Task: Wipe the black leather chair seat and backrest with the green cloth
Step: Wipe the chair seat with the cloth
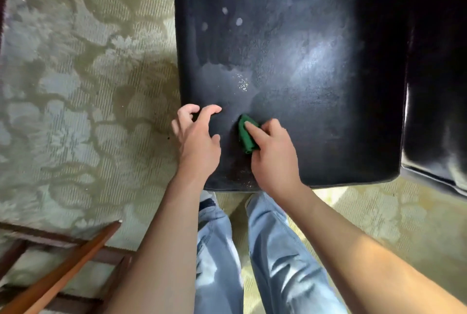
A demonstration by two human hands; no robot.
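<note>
The black leather chair seat [303, 73] fills the upper middle of the view, dusty with pale specks and a small wet patch near its centre. Its backrest [437, 86] rises at the right edge. My right hand [273, 152] holds a folded green cloth [246, 135] against the seat near the front edge, index finger stretched along the cloth. My left hand [197, 134] rests on the seat's front left corner with fingers curled loosely and spread, holding nothing.
A pale green patterned carpet [83, 86] covers the floor around the chair. Wooden furniture rails [65, 270] lie at the lower left. My legs in light blue jeans [267, 263] stand just in front of the seat.
</note>
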